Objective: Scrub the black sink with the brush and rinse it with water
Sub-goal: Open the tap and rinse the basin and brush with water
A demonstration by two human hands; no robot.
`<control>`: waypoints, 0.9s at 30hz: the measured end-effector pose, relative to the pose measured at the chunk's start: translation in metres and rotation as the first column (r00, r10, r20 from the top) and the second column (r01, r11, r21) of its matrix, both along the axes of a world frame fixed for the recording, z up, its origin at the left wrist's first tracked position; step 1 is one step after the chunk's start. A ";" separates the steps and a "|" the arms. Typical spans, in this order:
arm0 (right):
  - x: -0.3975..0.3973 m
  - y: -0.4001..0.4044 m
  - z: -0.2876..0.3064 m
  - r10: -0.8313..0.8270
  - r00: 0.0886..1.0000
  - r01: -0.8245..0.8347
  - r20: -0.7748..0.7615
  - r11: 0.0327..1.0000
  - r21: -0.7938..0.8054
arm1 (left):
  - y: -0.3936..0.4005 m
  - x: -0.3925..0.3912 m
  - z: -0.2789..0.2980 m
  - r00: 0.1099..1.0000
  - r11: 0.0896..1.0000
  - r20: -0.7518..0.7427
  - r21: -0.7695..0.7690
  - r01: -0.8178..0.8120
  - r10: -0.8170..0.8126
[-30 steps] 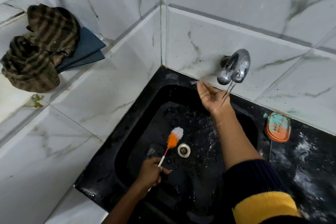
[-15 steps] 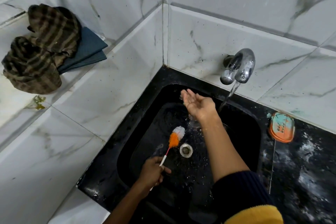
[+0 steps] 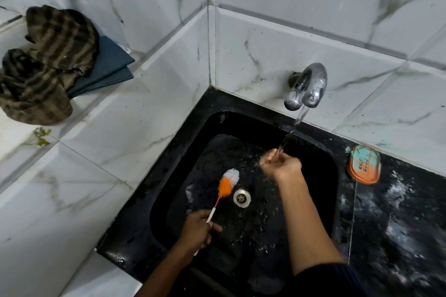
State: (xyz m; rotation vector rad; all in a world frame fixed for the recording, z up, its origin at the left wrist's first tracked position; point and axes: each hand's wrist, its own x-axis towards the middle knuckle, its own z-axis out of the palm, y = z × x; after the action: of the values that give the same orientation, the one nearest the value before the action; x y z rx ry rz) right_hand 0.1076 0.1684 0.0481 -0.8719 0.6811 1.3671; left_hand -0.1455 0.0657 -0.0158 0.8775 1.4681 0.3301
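Note:
The black sink (image 3: 321, 166) fills the lower middle, its wet floor speckled with water, a metal drain (image 3: 242, 198) at its centre. My left hand (image 3: 198, 229) grips the thin white handle of the brush (image 3: 228, 182), whose orange and white bristle head rests on the sink floor just left of the drain. A chrome tap (image 3: 306, 87) on the back wall runs a thin stream of water. My right hand (image 3: 281, 164) is under that stream above the basin, fingers curled and cupped, holding nothing.
An orange soap dish (image 3: 364, 164) sits on the black counter (image 3: 398, 224) right of the sink. A striped brown cloth (image 3: 45, 62) and a folded blue cloth (image 3: 111, 67) lie on the white tiled ledge at the upper left. Marble tile walls close the corner.
My right hand swung left over the basin, away from the tap, then came back right and lower into the stream, fingers curling in. The left hand and brush have barely moved.

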 end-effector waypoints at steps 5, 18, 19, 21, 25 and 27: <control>0.003 -0.003 0.010 0.055 0.998 -0.056 -0.014 0.997 -0.045 | 0.000 0.005 -0.001 1.000 1.000 0.002 0.003 0.028 -0.028; 0.028 0.012 0.020 -0.005 0.984 0.008 0.180 1.000 -0.020 | 0.005 0.005 -0.002 1.000 1.000 -0.008 0.000 0.012 -0.012; 0.019 0.008 0.015 0.052 0.987 -0.044 0.149 0.997 -0.060 | 0.004 0.005 -0.002 1.000 1.000 -0.009 0.001 0.016 -0.016; 0.003 0.003 0.008 0.153 0.983 -0.144 0.100 0.985 -0.093 | 0.004 0.005 -0.003 1.000 1.000 -0.011 0.004 0.020 -0.020; -0.005 0.004 0.001 0.259 0.964 -0.260 0.052 0.966 0.007 | 0.005 0.007 -0.001 1.000 1.000 -0.014 0.018 0.025 -0.025; 0.002 0.007 0.005 0.218 0.975 -0.220 0.037 0.974 0.061 | 0.005 0.008 0.001 1.000 1.000 -0.010 0.019 0.017 -0.017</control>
State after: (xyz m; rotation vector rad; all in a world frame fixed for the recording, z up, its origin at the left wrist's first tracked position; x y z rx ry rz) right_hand 0.1097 0.1753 0.0531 -0.9347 0.5254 1.5607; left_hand -0.1378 0.0708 -0.0150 0.9080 1.4680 0.3280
